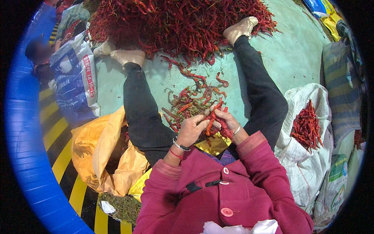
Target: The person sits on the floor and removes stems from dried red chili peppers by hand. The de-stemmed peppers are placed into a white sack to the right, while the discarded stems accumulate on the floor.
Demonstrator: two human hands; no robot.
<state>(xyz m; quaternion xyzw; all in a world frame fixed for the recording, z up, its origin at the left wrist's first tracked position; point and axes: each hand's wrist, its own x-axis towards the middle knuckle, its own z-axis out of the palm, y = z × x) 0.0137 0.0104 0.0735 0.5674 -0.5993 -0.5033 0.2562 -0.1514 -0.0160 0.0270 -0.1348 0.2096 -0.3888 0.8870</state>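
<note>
My left hand (190, 128) is between my spread legs, its fingers pinching the lower part of a long red chili pepper (214, 112). Close beside it, my right hand (229, 120) grips several dried red chili peppers (224, 128), which hang below the palm. The fingers of both hands meet around the chilies, so some fingertips are hidden. Just beyond them on the green floor lies a small heap of loose chilies and stems (187, 106). Under the hands, a piece of yellow sheeting (214, 144) shows in my lap.
A large pile of red chilies (175, 26) spreads beyond my feet. To the right stands a white woven sack (304, 166) with chilies (306, 128) inside. An orange sack (90, 146) gapes at left, near a blue-and-white printed bag (73, 79). Another person (43, 70) sits far left.
</note>
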